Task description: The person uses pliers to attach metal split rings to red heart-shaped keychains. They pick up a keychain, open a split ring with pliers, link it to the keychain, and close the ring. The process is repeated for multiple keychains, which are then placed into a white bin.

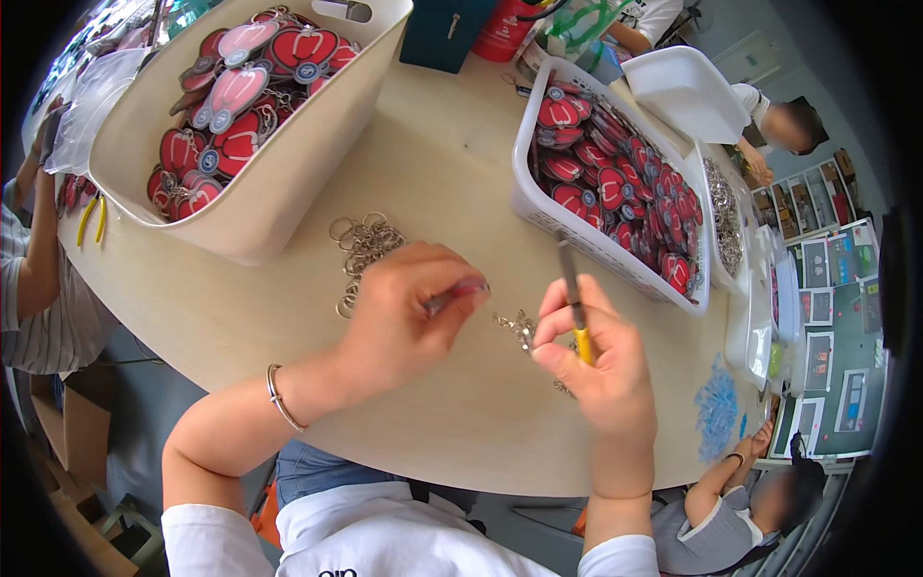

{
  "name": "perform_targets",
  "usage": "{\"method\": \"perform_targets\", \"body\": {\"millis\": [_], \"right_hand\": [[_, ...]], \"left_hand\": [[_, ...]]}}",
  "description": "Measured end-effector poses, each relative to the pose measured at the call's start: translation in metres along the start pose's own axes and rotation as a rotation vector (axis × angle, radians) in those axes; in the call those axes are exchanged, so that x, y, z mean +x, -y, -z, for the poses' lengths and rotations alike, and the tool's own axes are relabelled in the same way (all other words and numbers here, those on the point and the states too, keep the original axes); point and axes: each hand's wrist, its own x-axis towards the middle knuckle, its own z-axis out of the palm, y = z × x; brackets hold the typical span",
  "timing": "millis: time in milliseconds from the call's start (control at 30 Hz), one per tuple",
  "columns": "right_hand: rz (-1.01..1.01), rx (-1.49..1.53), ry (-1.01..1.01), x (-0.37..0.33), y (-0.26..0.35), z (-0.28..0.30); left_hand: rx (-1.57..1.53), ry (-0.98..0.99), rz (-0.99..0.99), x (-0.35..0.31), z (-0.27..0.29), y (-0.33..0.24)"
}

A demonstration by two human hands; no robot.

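My left hand (409, 313) is closed over the table, with a red key-ring charm (463, 290) pinched between thumb and fingers; most of the charm is hidden. To its right, my right hand (606, 365) grips pliers (573, 279) with dark metal and a yellow handle, pointing away from me. Short silver chains (519, 330) lie on the table between my hands, partly covered by the right one. Just beyond my left hand is a heap of silver split rings (363, 250).
A cream bin (317, 159) of red charms stands far left, a white basket (524, 183) of similar charms far right. Beside it is a tray of metal parts (723, 216). Blue slivers (716, 409) lie at right. Yellow-handled pliers (91, 221) rest far left. Other people sit around the table.
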Motion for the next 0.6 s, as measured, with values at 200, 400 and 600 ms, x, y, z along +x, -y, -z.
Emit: {"method": "perform_targets", "body": {"millis": [200,400,600], "right_hand": [[-0.014,0.17,-0.088,-0.0048,0.0065,0.0053],[-0.032,0.233,-0.089,-0.0051,0.0094,0.0041],[-0.058,0.25,-0.089,-0.0055,0.0095,0.0038]], "left_hand": [[0.06,0.139,-0.183,-0.0063,-0.009,-0.0066],[0.027,0.142,-0.229,-0.008,-0.0094,-0.0058],[0.001,0.144,-0.25,-0.0088,-0.0089,-0.0073]]}}
